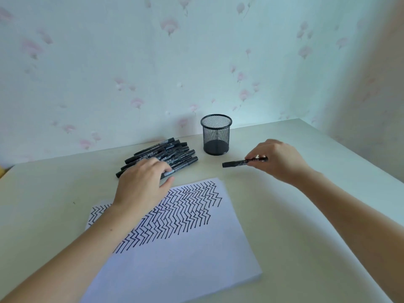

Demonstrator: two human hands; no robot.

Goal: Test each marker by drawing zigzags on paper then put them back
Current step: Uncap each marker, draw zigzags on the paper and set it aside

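Observation:
Several black markers [166, 155] lie in a pile on the table, left of a black mesh pen cup [216, 134]. My left hand [143, 179] rests on the near end of the pile, fingers spread over the markers, thumb at the paper's top edge. My right hand [276, 159] holds one capped black marker [235, 163] level just above the table, right of the cup, its cap pointing left. A white sheet of paper [185, 254] lies in front, its upper half covered with rows of black zigzags [188, 206]. The cup looks empty.
The pale table [306, 226] meets a flowered wall right behind the cup. Its right edge runs diagonally past my right forearm. A yellow object shows at the far left edge [1, 171].

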